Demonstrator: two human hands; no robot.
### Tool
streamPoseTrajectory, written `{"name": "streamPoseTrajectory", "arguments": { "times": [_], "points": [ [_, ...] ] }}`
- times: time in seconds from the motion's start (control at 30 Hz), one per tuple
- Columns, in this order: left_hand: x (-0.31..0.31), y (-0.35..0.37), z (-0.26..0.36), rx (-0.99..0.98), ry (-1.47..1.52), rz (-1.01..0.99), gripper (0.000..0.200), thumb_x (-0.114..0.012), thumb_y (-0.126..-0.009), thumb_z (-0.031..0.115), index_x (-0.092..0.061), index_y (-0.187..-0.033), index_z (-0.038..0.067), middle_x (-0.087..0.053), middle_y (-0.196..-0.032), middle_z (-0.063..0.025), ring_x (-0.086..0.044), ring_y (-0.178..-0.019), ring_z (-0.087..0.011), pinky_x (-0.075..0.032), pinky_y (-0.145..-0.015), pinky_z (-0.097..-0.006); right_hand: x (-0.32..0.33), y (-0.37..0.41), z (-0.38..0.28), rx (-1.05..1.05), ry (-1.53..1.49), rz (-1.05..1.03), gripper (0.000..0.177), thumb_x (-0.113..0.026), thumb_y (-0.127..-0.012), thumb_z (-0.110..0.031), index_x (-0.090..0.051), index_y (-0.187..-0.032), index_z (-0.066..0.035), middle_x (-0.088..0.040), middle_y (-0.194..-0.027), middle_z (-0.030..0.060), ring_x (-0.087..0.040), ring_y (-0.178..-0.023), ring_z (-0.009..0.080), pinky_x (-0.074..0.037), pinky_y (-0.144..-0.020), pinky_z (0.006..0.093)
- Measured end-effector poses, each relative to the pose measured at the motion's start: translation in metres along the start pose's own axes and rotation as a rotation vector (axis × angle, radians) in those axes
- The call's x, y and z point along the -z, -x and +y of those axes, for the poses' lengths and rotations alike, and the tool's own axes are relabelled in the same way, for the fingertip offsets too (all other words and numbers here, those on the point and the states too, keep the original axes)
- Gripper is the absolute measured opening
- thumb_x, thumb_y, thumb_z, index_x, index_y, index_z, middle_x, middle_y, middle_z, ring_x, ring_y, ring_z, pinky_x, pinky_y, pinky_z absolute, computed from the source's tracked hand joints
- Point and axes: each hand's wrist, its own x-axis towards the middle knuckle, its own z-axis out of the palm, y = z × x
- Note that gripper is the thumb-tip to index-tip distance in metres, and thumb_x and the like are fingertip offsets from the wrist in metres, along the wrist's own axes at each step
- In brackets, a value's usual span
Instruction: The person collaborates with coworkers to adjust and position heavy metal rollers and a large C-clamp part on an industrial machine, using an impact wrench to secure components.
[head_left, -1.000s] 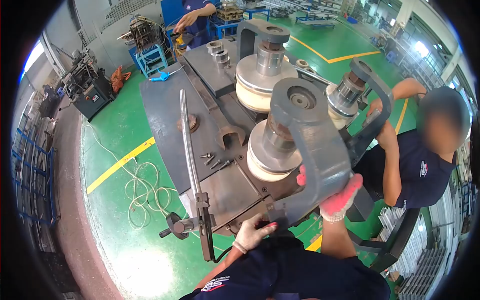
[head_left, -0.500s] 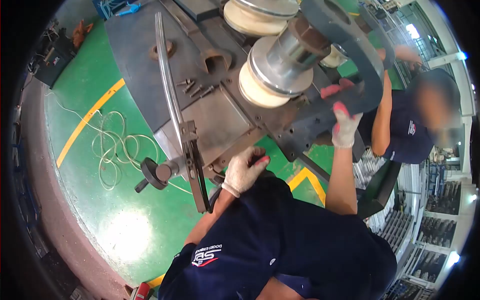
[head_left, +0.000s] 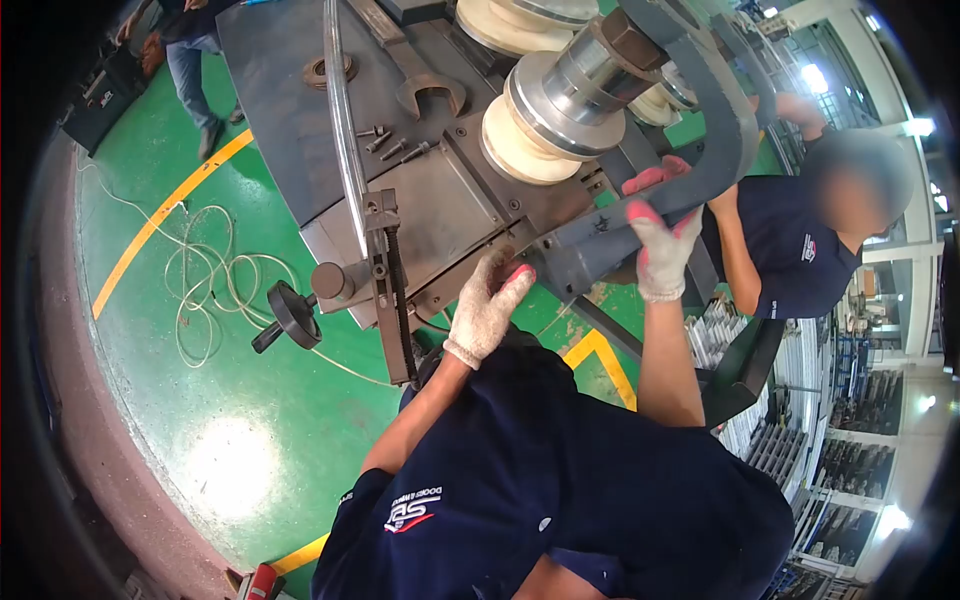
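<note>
My left hand (head_left: pixel 487 308), in a white glove with red on the inner side, is at the edge of a steel plate (head_left: pixel 440 205), thumb and fingers apart, nothing visible in it. To its right, my right hand (head_left: pixel 664 255), gloved alike, holds a thick dark curved metal arm (head_left: pixel 735 130) from below. Its thumb lies on the near side; red fingers show beyond the arm. Left of this arm stands a silver shaft (head_left: pixel 590 75) with a cream-rimmed roller (head_left: pixel 525 140). Several bolts (head_left: pixel 385 145) lie by the plate, below an open-ended wrench (head_left: pixel 425 85).
A co-worker (head_left: pixel 785 240) stands at the right of the machine. Another person's legs (head_left: pixel 190 85) show at the upper left. A curved metal rod (head_left: pixel 345 120) rises from a toothed bracket (head_left: pixel 388 280) beside a black handwheel (head_left: pixel 293 315). Pale hose (head_left: pixel 205 290) lies coiled on the green floor.
The dark arm and my right hand have shifted left and closer to the plate. My left hand's fingers have spread. Another person has come into view at the upper left.
</note>
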Motion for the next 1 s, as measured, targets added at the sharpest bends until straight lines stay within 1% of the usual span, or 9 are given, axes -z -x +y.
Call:
{"name": "streamPoseTrajectory", "arguments": {
  "times": [0.2,0.3,0.33,0.4,0.47,0.57,0.7,0.87,1.0],
  "points": [
    [-0.020,-0.013,0.017,0.302,0.318,-0.064,0.076,-0.057,-0.106,0.066,-0.063,-0.137,-0.003,-0.071,-0.111,-0.0109,-0.073,-0.089,-0.0234,-0.066,-0.075,-0.0432,-0.035,0.015,-0.003,0.176,0.312,0.072,0.075,-0.100,-0.067,-0.004,-0.060,-0.131,-0.001,-0.075,-0.108,0.0094,-0.074,-0.096,0.0219,-0.059,-0.092,0.0382],
    [-0.002,-0.029,0.001,0.299,0.098,0.031,0.077,-0.057,-0.105,0.068,-0.064,-0.130,-0.004,-0.072,-0.108,-0.0171,-0.074,-0.089,-0.0267,-0.064,-0.074,-0.0435,-0.033,0.014,0.002,0.166,0.268,-0.005,0.069,-0.099,-0.068,-0.003,-0.063,-0.127,0.000,-0.075,-0.109,0.0101,-0.074,-0.097,0.0224,-0.059,-0.091,0.0382],
    [0.004,-0.031,-0.004,0.222,-0.178,0.052,0.074,-0.056,-0.106,0.067,-0.064,-0.125,-0.004,-0.071,-0.106,-0.0224,-0.074,-0.090,-0.0333,-0.062,-0.077,-0.0473,-0.030,0.014,0.000,0.136,0.326,-0.013,0.079,-0.109,-0.060,-0.021,-0.062,-0.121,0.001,-0.069,-0.112,0.0090,-0.069,-0.098,0.0221,-0.057,-0.087,0.0406],
    [0.002,-0.025,0.010,0.039,-0.668,0.173,0.070,-0.055,-0.107,0.064,-0.063,-0.120,-0.005,-0.069,-0.105,-0.0298,-0.073,-0.093,-0.0427,-0.058,-0.084,-0.0527,-0.008,0.013,0.017,0.265,0.625,-0.143,0.079,-0.107,-0.062,-0.019,-0.062,-0.124,0.001,-0.071,-0.114,0.0106,-0.070,-0.100,0.0232,-0.058,-0.089,0.0412],
    [-0.009,-0.020,0.017,-0.211,-0.860,0.274,0.065,-0.054,-0.108,0.058,-0.060,-0.131,-0.003,-0.067,-0.115,-0.0322,-0.067,-0.108,-0.0512,-0.053,-0.094,-0.0568,-0.024,0.007,0.002,0.049,0.042,-0.202,0.080,-0.103,-0.066,-0.015,-0.062,-0.132,0.002,-0.073,-0.120,0.0159,-0.073,-0.108,0.0275,-0.059,-0.093,0.0422],
    [-0.028,-0.012,0.020,-0.605,-0.808,0.393,0.072,-0.069,-0.102,0.048,-0.051,-0.150,-0.002,-0.057,-0.139,-0.0307,-0.057,-0.129,-0.0499,-0.050,-0.106,-0.0537,-0.021,0.004,0.001,-0.077,-0.232,-0.193,0.076,-0.099,-0.068,-0.011,-0.062,-0.134,0.001,-0.075,-0.119,0.0187,-0.074,-0.109,0.0309,-0.060,-0.094,0.0419],
    [-0.044,-0.019,0.049,-0.882,-0.746,0.121,0.109,-0.100,-0.069,0.050,-0.050,-0.152,0.000,-0.056,-0.148,-0.0265,-0.058,-0.135,-0.0450,-0.050,-0.112,-0.0508,-0.019,0.002,-0.012,-0.136,-0.329,-0.070,0.055,-0.086,-0.073,0.000,-0.066,-0.125,0.002,-0.076,-0.109,0.0166,-0.076,-0.098,0.0292,-0.061,-0.089,0.0422],
    [-0.064,-0.039,0.071,-0.587,-0.707,0.089,0.134,-0.108,-0.045,0.038,-0.042,-0.154,-0.004,-0.060,-0.143,-0.0260,-0.061,-0.132,-0.0448,-0.052,-0.112,-0.0512,-0.025,0.005,-0.029,-0.221,-0.161,-0.187,0.066,-0.090,-0.067,0.000,-0.065,-0.128,0.000,-0.074,-0.118,0.0137,-0.074,-0.105,0.0251,-0.060,-0.094,0.0415],
    [-0.049,-0.041,0.061,-0.433,-0.623,0.135,0.126,-0.106,-0.055,0.035,-0.040,-0.155,-0.003,-0.063,-0.140,-0.0256,-0.065,-0.129,-0.0411,-0.051,-0.112,-0.0477,-0.036,-0.048,-0.069,-0.270,-0.667,-0.567,0.074,-0.095,-0.068,0.004,-0.066,-0.136,0.003,-0.073,-0.128,0.0114,-0.070,-0.119,0.0225,-0.056,-0.102,0.0396]
  ]
}}
